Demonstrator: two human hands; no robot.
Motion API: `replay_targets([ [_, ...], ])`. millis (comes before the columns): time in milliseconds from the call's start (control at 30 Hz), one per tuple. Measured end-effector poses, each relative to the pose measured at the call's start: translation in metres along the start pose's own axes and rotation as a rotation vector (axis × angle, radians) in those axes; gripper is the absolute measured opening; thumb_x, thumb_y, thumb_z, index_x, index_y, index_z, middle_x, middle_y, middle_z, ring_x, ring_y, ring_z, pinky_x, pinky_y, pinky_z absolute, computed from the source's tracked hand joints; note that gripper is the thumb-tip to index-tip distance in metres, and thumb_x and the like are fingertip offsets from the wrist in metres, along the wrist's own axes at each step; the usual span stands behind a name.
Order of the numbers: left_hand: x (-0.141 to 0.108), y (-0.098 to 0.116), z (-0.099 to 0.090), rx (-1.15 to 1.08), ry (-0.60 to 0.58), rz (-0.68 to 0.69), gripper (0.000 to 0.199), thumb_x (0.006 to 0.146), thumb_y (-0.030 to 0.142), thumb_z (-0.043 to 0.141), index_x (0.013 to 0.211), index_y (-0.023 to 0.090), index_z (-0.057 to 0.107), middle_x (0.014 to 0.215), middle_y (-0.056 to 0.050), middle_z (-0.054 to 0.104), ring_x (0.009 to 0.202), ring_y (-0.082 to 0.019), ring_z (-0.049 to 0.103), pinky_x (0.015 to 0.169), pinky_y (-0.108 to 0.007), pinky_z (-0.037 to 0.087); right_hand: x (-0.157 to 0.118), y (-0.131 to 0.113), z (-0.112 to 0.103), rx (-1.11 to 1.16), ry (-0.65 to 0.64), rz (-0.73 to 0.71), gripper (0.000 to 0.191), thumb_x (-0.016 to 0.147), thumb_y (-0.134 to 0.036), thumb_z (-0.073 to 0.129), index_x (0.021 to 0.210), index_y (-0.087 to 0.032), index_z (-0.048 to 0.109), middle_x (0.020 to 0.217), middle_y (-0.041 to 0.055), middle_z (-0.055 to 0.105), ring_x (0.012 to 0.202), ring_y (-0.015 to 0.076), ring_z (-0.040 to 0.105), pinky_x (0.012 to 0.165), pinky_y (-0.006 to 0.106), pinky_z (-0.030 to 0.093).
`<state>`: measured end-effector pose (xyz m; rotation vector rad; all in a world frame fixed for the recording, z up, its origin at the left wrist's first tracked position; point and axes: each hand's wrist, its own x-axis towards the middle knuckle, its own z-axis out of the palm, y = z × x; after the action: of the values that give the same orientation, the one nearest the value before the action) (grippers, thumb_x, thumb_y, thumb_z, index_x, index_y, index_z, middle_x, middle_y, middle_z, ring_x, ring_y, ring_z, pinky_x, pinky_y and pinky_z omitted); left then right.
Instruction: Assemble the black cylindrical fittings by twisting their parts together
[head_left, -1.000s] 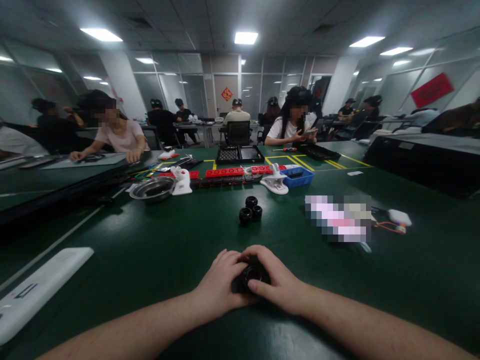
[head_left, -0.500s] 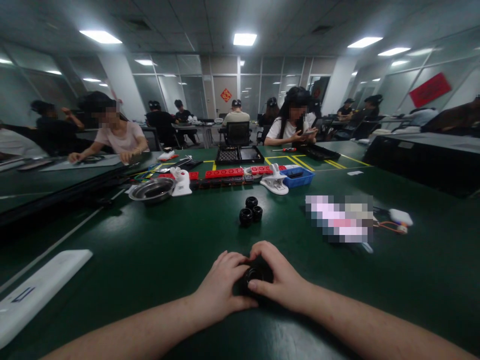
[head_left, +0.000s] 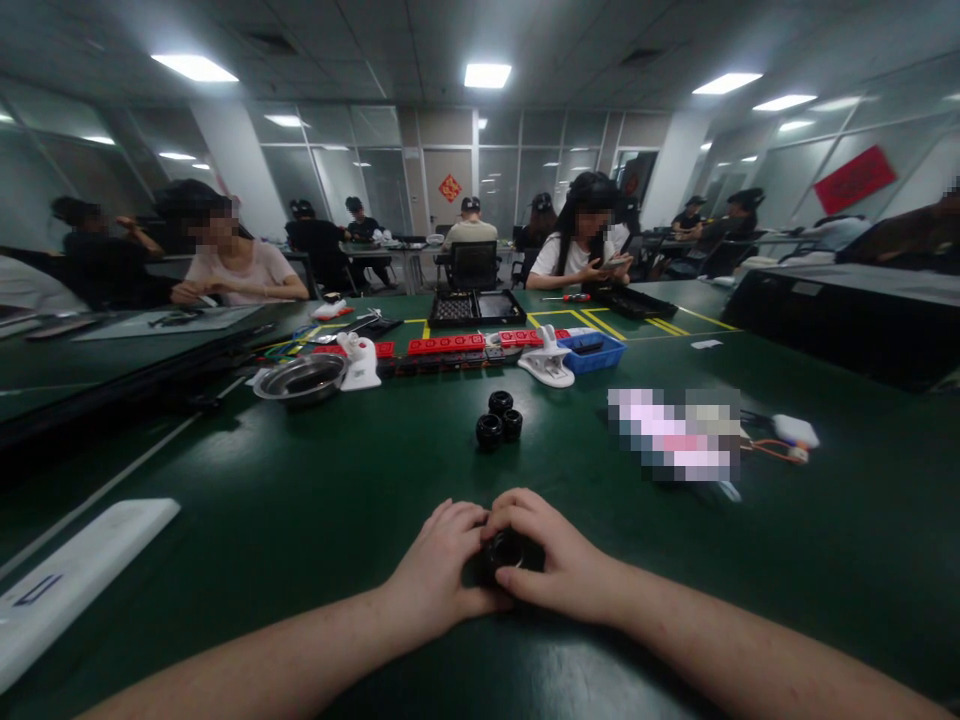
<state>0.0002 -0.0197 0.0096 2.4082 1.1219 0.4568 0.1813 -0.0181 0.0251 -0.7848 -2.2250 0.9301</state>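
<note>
Near the front of the green table (head_left: 322, 540), a small black tyre-like ring (head_left: 504, 549) sits between my two hands, its hollow side facing up. My left hand (head_left: 441, 562) curls round its left side, fingers bent and thumb low in front. From the right, my right hand (head_left: 556, 553) grips it with the thumb on the near rim and the fingers over the far side. Part of the ring is hidden by the fingers. Farther back stand three similar black rings (head_left: 500, 420), grouped close together.
A white panel (head_left: 82, 585) lies at left. Behind are a steel bowl (head_left: 300, 380), white clips (head_left: 551, 362), red strips (head_left: 448, 344), a blue bin (head_left: 596, 354) and a black case (head_left: 478, 308). A white device (head_left: 795, 431) with wires is at right. Two people sit opposite.
My right fingers have shifted left over the ring's far side, closer to my left hand. The view has moved slightly. Across the table, the left person's hands have drawn together.
</note>
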Motion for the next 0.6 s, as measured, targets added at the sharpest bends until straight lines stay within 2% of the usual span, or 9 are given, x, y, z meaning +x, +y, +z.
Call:
replay_targets([
  [100, -0.001, -0.003, 0.003, 0.011, 0.018, -0.013, 0.056, 0.063, 0.044, 0.066, 0.111, 0.021, 0.05, 0.108, -0.006, 0.053, 0.102, -0.025, 0.045, 0.096, -0.047, 0.026, -0.001, -0.007, -0.002, 0.015, -0.132, -0.119, 0.041, 0.071, -0.015, 0.05, 0.112, -0.019, 0.048, 0.116, 0.0083, 0.043, 0.11, 0.0213, 0.038, 0.093, 0.038, 0.031],
  [200, -0.001, -0.003, 0.003, 0.011, 0.012, -0.002, 0.05, 0.065, 0.047, 0.063, 0.107, 0.021, 0.053, 0.11, -0.007, 0.052, 0.104, -0.025, 0.044, 0.098, -0.048, 0.022, -0.002, -0.006, -0.001, -0.007, -0.068, -0.114, 0.051, 0.073, -0.025, 0.054, 0.12, -0.016, 0.037, 0.119, 0.0108, 0.042, 0.11, 0.0228, 0.038, 0.093, 0.038, 0.031],
  [300, 0.0, 0.0, 0.0, 0.01, -0.001, 0.011, 0.039, 0.065, 0.044, 0.064, 0.097, 0.023, 0.058, 0.108, -0.004, 0.053, 0.102, -0.024, 0.045, 0.096, -0.046, 0.026, -0.002, 0.002, 0.001, -0.05, 0.095, -0.012, 0.045, 0.07, -0.037, 0.06, 0.106, -0.016, 0.043, 0.101, 0.0087, 0.048, 0.093, 0.0218, 0.046, 0.082, 0.036, 0.039],
  [400, 0.0, 0.001, -0.001, 0.014, -0.003, 0.011, 0.041, 0.062, 0.041, 0.068, 0.098, 0.023, 0.057, 0.106, -0.004, 0.054, 0.1, -0.024, 0.046, 0.094, -0.045, 0.029, -0.001, 0.004, 0.001, -0.095, 0.145, 0.036, 0.035, 0.065, -0.036, 0.064, 0.09, -0.017, 0.049, 0.091, 0.0061, 0.048, 0.085, 0.0206, 0.047, 0.075, 0.035, 0.041],
  [500, 0.0, -0.001, 0.002, 0.015, 0.005, -0.004, 0.049, 0.061, 0.04, 0.068, 0.104, 0.022, 0.054, 0.106, -0.004, 0.053, 0.1, -0.024, 0.046, 0.096, -0.045, 0.027, 0.0, -0.001, -0.002, -0.065, 0.022, -0.066, 0.025, 0.07, -0.02, 0.056, 0.095, -0.018, 0.054, 0.099, 0.0068, 0.049, 0.095, 0.0203, 0.046, 0.084, 0.035, 0.038],
  [600, -0.001, -0.003, 0.004, 0.014, 0.017, -0.014, 0.054, 0.062, 0.041, 0.067, 0.11, 0.021, 0.05, 0.11, -0.006, 0.052, 0.103, -0.024, 0.044, 0.098, -0.046, 0.024, 0.0, -0.006, -0.004, -0.022, -0.078, -0.176, 0.041, 0.073, -0.013, 0.048, 0.113, -0.019, 0.048, 0.115, 0.0085, 0.046, 0.109, 0.0206, 0.04, 0.093, 0.037, 0.032],
])
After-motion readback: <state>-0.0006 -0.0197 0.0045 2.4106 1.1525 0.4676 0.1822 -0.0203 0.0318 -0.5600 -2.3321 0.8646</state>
